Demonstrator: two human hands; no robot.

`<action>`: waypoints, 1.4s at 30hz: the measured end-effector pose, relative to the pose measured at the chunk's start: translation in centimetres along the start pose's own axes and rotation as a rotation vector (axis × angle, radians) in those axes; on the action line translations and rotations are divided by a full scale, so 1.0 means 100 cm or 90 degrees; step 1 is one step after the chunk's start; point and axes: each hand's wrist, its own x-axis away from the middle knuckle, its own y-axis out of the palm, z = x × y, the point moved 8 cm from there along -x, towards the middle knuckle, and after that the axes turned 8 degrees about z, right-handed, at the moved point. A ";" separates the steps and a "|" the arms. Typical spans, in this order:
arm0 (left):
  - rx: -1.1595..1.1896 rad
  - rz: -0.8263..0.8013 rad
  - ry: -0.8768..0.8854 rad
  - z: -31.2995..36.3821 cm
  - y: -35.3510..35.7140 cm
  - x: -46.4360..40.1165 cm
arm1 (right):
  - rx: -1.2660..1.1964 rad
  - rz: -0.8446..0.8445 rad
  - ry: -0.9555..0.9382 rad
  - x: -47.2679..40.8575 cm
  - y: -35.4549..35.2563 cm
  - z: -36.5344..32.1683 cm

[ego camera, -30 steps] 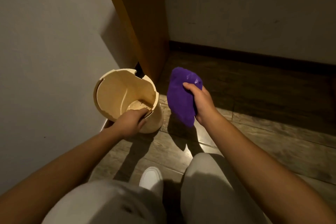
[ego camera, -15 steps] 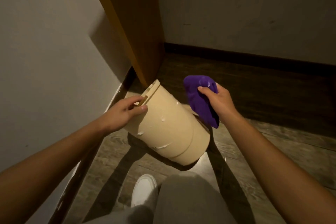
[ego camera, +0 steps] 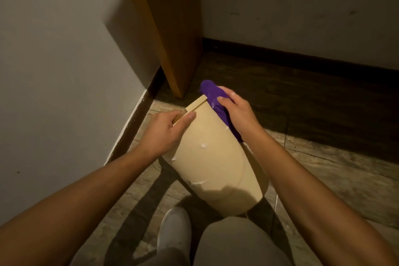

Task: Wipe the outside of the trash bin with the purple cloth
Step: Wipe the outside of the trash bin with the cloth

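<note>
A beige plastic trash bin [ego camera: 213, 162] is tipped over, its base toward me above my knee and its notched rim pointing away. White smears dot its side. My left hand [ego camera: 166, 129] grips the rim at the upper left, fingers curled inside the opening. My right hand [ego camera: 236, 110] holds the bunched purple cloth [ego camera: 218, 101] and presses it against the bin's upper right side near the rim. Part of the cloth is hidden under my palm.
A white wall [ego camera: 64, 60] with a dark baseboard runs along the left. A wooden panel [ego camera: 170, 28] stands just beyond the bin. Wood-plank floor [ego camera: 334, 168] spreads to the right. My white shoe [ego camera: 173, 229] and grey-trousered knee [ego camera: 235, 242] are directly below the bin.
The bin went from upright on the floor to tipped over and lifted toward me. My right hand brought the cloth down onto the bin's side near the rim.
</note>
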 end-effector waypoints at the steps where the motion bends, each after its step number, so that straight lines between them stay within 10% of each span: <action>1: 0.000 0.017 0.000 0.001 -0.004 -0.007 | -0.011 0.012 -0.043 0.003 -0.001 -0.010; 8: 0.007 0.036 -0.022 0.012 -0.005 -0.019 | 0.247 0.095 -0.475 0.114 0.015 -0.006; 15: 0.021 0.089 -0.001 0.031 0.003 0.026 | 0.075 0.098 -0.128 0.002 -0.002 -0.023; 22: 0.031 0.079 -0.051 0.025 0.003 0.017 | 0.307 0.155 -0.531 0.135 0.009 0.005; 28: 0.078 0.113 -0.047 0.033 0.010 0.025 | 0.210 0.215 -0.312 0.053 -0.018 -0.028; 34: 0.153 0.163 -0.131 0.020 0.001 0.007 | 0.216 0.165 -0.562 0.101 0.009 -0.008; 42: 0.293 0.067 -0.176 0.025 0.011 0.009 | 0.256 0.205 -0.493 0.095 0.003 -0.004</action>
